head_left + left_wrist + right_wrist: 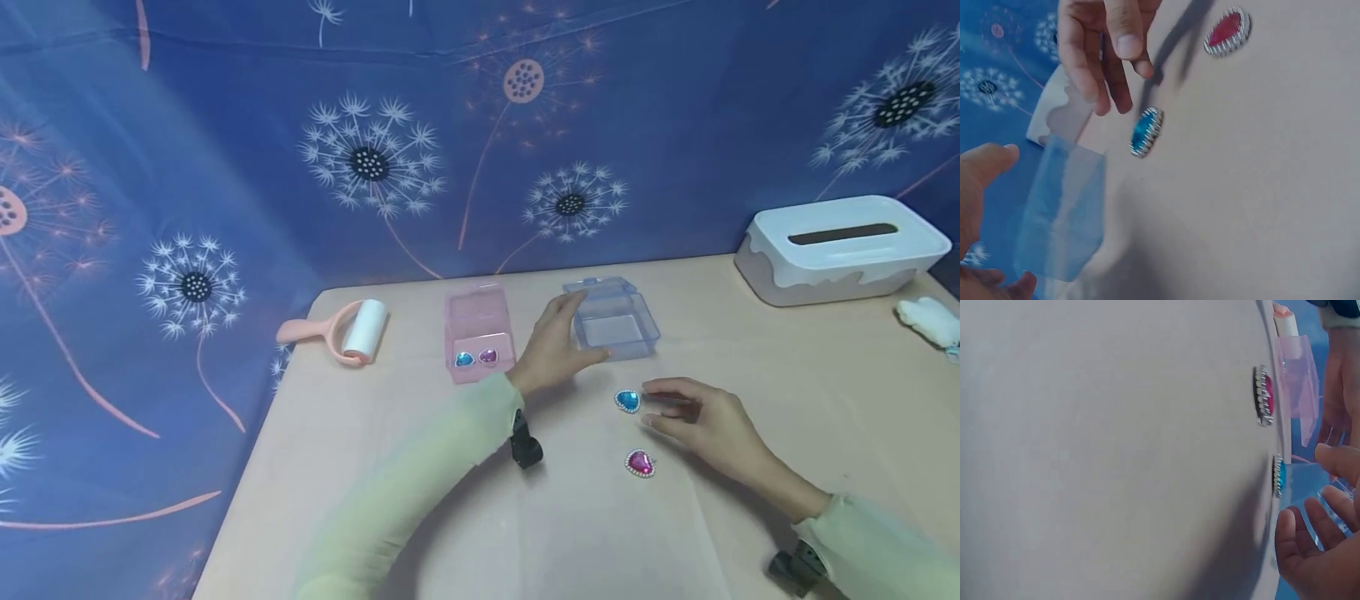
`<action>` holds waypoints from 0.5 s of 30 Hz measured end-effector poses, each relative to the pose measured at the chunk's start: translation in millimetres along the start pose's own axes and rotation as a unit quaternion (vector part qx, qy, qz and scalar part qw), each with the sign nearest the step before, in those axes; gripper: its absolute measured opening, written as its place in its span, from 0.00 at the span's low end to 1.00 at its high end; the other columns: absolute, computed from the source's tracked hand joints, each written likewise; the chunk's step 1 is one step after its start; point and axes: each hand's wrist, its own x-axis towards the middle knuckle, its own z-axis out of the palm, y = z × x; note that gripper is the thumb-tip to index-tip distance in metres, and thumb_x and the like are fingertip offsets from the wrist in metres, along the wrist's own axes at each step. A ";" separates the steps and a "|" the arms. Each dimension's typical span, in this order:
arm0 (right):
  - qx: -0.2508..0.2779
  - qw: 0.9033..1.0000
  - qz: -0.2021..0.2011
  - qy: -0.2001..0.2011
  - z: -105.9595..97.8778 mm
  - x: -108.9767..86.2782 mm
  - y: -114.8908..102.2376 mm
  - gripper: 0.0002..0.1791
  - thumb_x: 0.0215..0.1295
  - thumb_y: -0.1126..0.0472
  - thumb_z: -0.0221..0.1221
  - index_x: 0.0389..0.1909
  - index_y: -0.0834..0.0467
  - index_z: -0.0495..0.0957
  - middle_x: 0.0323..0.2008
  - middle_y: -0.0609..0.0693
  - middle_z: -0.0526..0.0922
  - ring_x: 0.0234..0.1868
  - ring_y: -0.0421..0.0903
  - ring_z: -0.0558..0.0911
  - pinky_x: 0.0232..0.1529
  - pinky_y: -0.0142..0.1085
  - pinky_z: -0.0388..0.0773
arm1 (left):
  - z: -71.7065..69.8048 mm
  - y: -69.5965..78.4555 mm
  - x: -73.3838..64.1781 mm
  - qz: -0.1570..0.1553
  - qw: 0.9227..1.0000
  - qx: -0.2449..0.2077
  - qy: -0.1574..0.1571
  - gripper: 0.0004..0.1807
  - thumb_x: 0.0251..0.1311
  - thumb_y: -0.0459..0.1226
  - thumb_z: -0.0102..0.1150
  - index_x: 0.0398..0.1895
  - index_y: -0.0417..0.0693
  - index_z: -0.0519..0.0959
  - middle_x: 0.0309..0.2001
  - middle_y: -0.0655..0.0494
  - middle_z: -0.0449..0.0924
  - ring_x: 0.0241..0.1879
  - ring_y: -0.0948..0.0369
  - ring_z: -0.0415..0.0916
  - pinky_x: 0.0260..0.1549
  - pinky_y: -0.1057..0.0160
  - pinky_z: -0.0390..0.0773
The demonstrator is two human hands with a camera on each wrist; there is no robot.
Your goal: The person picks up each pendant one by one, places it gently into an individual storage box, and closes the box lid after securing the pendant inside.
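My left hand (551, 350) is at the left side of an open clear bluish plastic box (613, 329), thumb and fingers spread; whether it touches the box I cannot tell. To the right, my right hand (708, 425) hovers with bent fingers close to a blue heart-shaped gem (627, 401) edged with small clear stones. The left wrist view shows a small gap between those fingertips and the blue gem (1146, 132). Nearer me lies a pink heart-shaped gem (640, 463). Left of my left hand, an open pink box (477, 315) contains another blue gem (464, 359) and another pink gem (488, 357).
A lint roller (366, 332) with a pink handle lies at the table's left. At the back right stands a white and grey tissue box (832, 258), with a small white cloth-like item (928, 323) beside it. A blue dandelion-print curtain (660, 125) hangs behind the table.
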 end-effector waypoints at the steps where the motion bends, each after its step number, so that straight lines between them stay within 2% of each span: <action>1: 0.001 1.000 0.002 -0.002 2.0 0.4 0.4 0.20 0.50 0.63 0.72 0.47 0.58 0.82 0.44 0.55 0.86 0.33 0.30 0.83 0.37 0.20 0.80 | 3.0 -1.8 2.5 -0.007 1.000 -0.006 0.004 0.50 0.52 0.45 0.71 0.75 0.49 0.54 0.72 0.46 0.58 0.68 0.50 0.63 0.67 0.51 0.69; 5: -0.009 1.000 0.001 0.001 8.8 3.0 2.8 0.21 0.49 0.62 0.73 0.47 0.57 0.83 0.45 0.52 0.86 0.33 0.33 0.83 0.36 0.18 0.79 | 12.5 -9.1 9.8 -0.028 0.999 -0.026 0.020 0.49 0.52 0.46 0.71 0.75 0.49 0.55 0.69 0.46 0.63 0.65 0.51 0.67 0.65 0.53 0.71; 10: -0.035 0.999 -0.018 0.011 14.5 8.1 4.8 0.21 0.47 0.64 0.74 0.46 0.57 0.83 0.45 0.52 0.86 0.32 0.35 0.82 0.35 0.18 0.77 | 20.7 -14.7 14.8 -0.035 0.998 -0.052 0.029 0.50 0.51 0.47 0.72 0.74 0.47 0.56 0.67 0.44 0.67 0.63 0.51 0.70 0.64 0.55 0.73; 15: -0.069 0.997 -0.016 -0.016 16.6 11.8 4.7 0.22 0.48 0.64 0.73 0.47 0.57 0.83 0.47 0.54 0.85 0.34 0.38 0.81 0.35 0.22 0.79 | 24.6 -16.7 15.3 -0.048 0.997 -0.060 0.030 0.49 0.52 0.47 0.71 0.74 0.45 0.56 0.66 0.44 0.68 0.64 0.51 0.69 0.66 0.56 0.70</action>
